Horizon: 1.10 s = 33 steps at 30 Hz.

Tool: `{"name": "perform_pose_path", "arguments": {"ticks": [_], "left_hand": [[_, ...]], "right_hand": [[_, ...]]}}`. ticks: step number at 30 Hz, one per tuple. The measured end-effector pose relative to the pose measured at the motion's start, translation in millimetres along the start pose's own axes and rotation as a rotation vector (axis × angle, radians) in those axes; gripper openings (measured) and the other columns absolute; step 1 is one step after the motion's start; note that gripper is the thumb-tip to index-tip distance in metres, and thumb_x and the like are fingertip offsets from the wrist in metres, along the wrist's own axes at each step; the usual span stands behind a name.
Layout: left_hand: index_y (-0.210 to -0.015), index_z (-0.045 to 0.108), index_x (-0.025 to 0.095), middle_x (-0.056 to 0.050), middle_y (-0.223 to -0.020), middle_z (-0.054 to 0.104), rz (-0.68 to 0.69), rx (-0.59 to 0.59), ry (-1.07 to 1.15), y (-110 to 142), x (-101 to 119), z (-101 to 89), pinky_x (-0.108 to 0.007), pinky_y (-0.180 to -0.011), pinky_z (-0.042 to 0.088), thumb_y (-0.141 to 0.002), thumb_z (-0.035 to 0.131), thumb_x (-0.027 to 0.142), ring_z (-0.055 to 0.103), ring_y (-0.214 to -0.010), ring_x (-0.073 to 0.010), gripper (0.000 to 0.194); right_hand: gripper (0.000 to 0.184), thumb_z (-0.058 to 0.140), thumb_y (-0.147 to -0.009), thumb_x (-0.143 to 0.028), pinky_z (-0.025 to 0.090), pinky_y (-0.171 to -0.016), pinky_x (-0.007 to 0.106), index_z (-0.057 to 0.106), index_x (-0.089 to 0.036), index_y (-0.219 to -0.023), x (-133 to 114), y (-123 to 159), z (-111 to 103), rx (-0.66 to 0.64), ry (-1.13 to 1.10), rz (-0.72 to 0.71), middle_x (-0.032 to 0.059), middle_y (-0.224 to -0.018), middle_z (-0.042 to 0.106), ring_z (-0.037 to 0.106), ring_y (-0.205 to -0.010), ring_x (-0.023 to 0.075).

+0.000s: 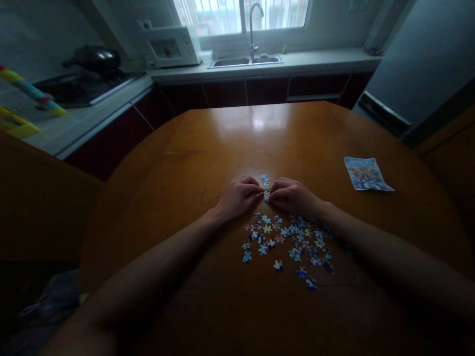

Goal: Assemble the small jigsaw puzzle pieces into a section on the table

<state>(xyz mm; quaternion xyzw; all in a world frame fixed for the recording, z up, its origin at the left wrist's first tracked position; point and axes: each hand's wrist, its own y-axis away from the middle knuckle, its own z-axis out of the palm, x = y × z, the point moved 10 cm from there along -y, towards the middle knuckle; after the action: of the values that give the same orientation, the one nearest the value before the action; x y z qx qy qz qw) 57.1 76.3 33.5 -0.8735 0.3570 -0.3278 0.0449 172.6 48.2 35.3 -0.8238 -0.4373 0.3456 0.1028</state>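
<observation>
A narrow strip of joined jigsaw puzzle pieces [265,182] lies on the wooden table, running away from me. At its left edge, my left hand [242,194] has its fingers closed together on the strip. From the right side, my right hand [293,194] pinches the same strip near its lower end. The fingertips hide part of the pieces between them. Just below both hands spreads a scatter of loose puzzle pieces [267,229], mostly blue, white and yellow. Part of this pile sits under my right forearm.
A printed picture sheet [367,174] lies on the table [208,133] at the right. Beyond stand a counter with a sink [230,62], a microwave [172,47] and a stove with a dark pan [92,58]. A fridge [423,64] is at the far right.
</observation>
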Motion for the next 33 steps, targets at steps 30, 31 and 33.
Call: {"name": "perform_pose_path", "arguments": {"ticks": [30,31,33], "left_hand": [[-0.094,0.079,0.025,-0.004,-0.099,0.071,0.047,-0.027,0.027,0.4,-3.7,8.7,-0.034,-0.093,0.046,-0.090,0.059,0.011,0.060,-0.098,-0.0172,0.025],[-0.094,0.079,0.025,-0.004,-0.099,0.071,0.043,-0.028,0.026,0.3,-4.2,8.9,-0.034,-0.093,0.046,-0.090,0.059,0.011,0.060,-0.098,-0.0172,0.025],[-0.095,0.079,0.025,-0.004,-0.099,0.071,0.037,-0.034,0.022,0.2,-4.0,9.2,-0.034,-0.093,0.046,-0.090,0.059,0.011,0.060,-0.098,-0.0173,0.025]], "right_hand": [[0.025,0.051,-0.099,-0.025,0.045,-0.074,0.036,0.075,-0.026,-0.090,-19.0,-1.5,8.0,-0.141,0.326,-0.040,0.0053,-0.093,0.069,0.057,-0.083,0.0185],[0.026,0.051,-0.099,-0.025,0.045,-0.074,0.036,0.075,-0.025,-0.090,-19.4,-1.5,7.8,-0.145,0.315,-0.039,0.0058,-0.093,0.069,0.057,-0.083,0.0186],[0.026,0.050,-0.099,-0.023,0.046,-0.075,0.036,0.074,-0.024,-0.090,-21.0,-1.4,7.8,-0.156,0.289,-0.041,0.0065,-0.093,0.068,0.057,-0.084,0.0189]]}}
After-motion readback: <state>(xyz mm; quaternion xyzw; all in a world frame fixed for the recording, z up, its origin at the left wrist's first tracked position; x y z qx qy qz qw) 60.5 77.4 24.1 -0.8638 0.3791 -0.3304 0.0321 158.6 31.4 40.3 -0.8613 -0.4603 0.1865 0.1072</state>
